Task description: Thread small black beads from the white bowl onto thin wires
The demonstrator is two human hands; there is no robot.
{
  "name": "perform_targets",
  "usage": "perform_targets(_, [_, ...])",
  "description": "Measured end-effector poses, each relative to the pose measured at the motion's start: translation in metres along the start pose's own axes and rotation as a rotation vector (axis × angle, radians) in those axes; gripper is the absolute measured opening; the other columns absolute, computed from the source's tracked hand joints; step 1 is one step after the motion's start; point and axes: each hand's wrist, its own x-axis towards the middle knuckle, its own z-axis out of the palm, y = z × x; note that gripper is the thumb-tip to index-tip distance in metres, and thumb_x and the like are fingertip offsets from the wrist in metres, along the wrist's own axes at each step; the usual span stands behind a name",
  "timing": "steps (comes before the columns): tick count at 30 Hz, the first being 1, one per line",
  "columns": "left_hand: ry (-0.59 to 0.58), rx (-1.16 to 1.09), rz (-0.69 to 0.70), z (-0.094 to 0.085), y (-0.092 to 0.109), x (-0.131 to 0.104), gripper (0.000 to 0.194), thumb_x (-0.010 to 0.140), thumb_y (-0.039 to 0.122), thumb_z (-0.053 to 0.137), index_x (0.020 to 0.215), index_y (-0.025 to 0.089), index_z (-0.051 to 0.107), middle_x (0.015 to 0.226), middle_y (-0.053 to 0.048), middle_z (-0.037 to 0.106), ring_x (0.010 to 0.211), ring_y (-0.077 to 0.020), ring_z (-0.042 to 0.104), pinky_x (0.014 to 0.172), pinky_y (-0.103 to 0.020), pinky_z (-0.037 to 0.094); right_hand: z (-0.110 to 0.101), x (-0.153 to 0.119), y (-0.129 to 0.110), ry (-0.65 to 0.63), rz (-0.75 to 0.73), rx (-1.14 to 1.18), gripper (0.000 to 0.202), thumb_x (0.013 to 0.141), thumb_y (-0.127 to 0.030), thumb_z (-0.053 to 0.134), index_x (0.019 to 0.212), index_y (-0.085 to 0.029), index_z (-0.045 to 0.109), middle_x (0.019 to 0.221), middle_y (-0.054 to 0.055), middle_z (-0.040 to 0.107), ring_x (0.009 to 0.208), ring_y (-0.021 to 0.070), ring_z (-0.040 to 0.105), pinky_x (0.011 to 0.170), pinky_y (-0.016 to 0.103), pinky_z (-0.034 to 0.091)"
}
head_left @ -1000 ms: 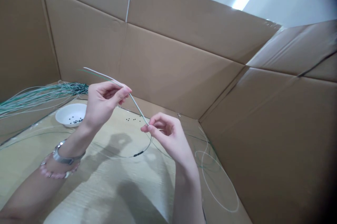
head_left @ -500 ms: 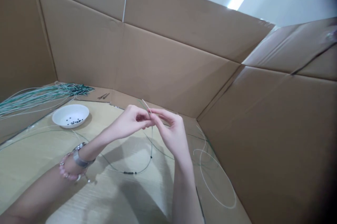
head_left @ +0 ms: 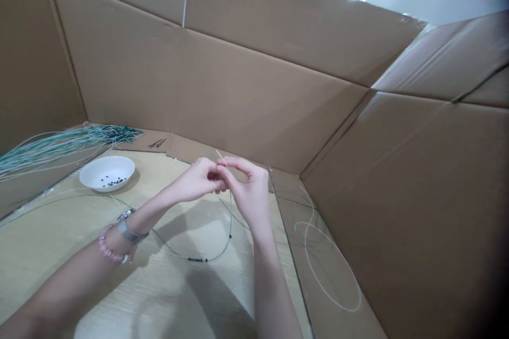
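My left hand point(head_left: 204, 177) and my right hand point(head_left: 250, 190) meet above the middle of the table, fingertips touching. Both are closed in a pinch on thin cord; a white cord point(head_left: 221, 157) sticks up from between the fingers. Below them a dark green cord point(head_left: 231, 211) hangs down and curves across the tabletop. Several small black beads point(head_left: 195, 260) sit in a row on that curve, with a lone black bead point(head_left: 230, 236) higher up. The fingers hide exactly how the cords cross.
A white bowl point(head_left: 89, 175) with several black beads stands at the left. Behind it lie a bundle of green and white cords point(head_left: 71, 144) and small metal tools point(head_left: 158, 143). A loose white cord point(head_left: 314, 270) loops at the right. Cardboard walls point(head_left: 270, 100) enclose the table.
My right hand has shifted slightly left and its fingers now overlap the left fingertips more. The beads hang on the cord as before, and the view has tilted a little.
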Motion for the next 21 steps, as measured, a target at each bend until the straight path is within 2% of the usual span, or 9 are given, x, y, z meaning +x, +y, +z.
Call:
perform_targets(3, [-0.040,0.033,-0.010,-0.003,-0.003,0.002,0.018,0.074,0.016,0.051,0.057,0.013,0.055,0.054,0.001,0.057,0.054,-0.0096,0.054,0.052,-0.020,0.040,0.001,0.001,0.003,0.003,0.001,-0.020,0.005,0.078,-0.023,0.064,0.076,-0.022,0.069,0.090,0.004,0.073,0.090,0.0195,0.066,0.087,0.036,0.048])
perform_targets(6, [-0.127,0.084,-0.032,-0.018,-0.018,0.009,0.016,0.076,0.029,0.060,0.076,0.013,0.066,0.073,-0.002,0.068,0.071,-0.0136,0.062,0.064,-0.022,0.047,0.002,0.001,0.003,-0.004,0.011,0.006,0.013,0.085,-0.027,0.057,0.075,-0.020,0.062,0.084,0.003,0.070,0.084,0.0162,0.066,0.080,0.031,0.048])
perform_targets(9, [-0.133,0.203,-0.119,-0.036,-0.052,0.019,0.030,0.080,0.037,0.061,0.097,0.014,0.068,0.094,-0.007,0.071,0.088,-0.0190,0.064,0.077,-0.028,0.049,0.001,0.000,0.000,0.015,0.035,0.025,0.018,0.093,-0.030,0.044,0.078,-0.021,0.049,0.068,-0.003,0.059,0.063,0.0100,0.056,0.061,0.023,0.043])
perform_targets(12, [-0.113,0.357,-0.236,-0.046,-0.096,0.024,0.027,0.083,0.035,0.062,0.090,0.010,0.067,0.088,-0.007,0.070,0.084,-0.0195,0.064,0.081,-0.034,0.050,0.000,-0.002,-0.004,0.027,0.072,0.005,0.019,0.095,-0.031,0.038,0.079,-0.022,0.042,0.064,-0.006,0.047,0.056,0.0088,0.045,0.055,0.022,0.035])
perform_targets(16, [-0.039,0.521,-0.347,-0.044,-0.144,0.019,0.025,0.089,0.033,0.057,0.099,0.011,0.061,0.096,-0.006,0.064,0.088,-0.0178,0.062,0.081,-0.038,0.052,-0.003,-0.006,-0.010,-0.008,0.101,-0.022,0.018,0.096,-0.032,0.037,0.086,-0.022,0.048,0.067,-0.005,0.045,0.060,0.0102,0.044,0.058,0.024,0.032])
perform_targets(18, [0.008,0.566,-0.375,-0.040,-0.156,0.016,0.027,0.090,0.033,0.055,0.106,0.012,0.059,0.104,-0.008,0.062,0.093,-0.0188,0.061,0.083,-0.039,0.052,-0.004,-0.007,-0.012,-0.035,0.109,-0.017,0.023,0.097,-0.034,0.034,0.088,-0.023,0.051,0.066,-0.004,0.043,0.062,0.0111,0.044,0.059,0.025,0.032])
perform_targets(21, [0.044,0.584,-0.383,-0.034,-0.163,0.014,0.029,0.090,0.033,0.054,0.111,0.013,0.057,0.111,-0.009,0.060,0.097,-0.0198,0.060,0.084,-0.040,0.052,-0.005,-0.007,-0.014,-0.061,0.102,0.001,0.029,0.098,-0.035,0.031,0.080,-0.022,0.050,0.068,-0.003,0.043,0.064,0.0113,0.044,0.061,0.025,0.032])
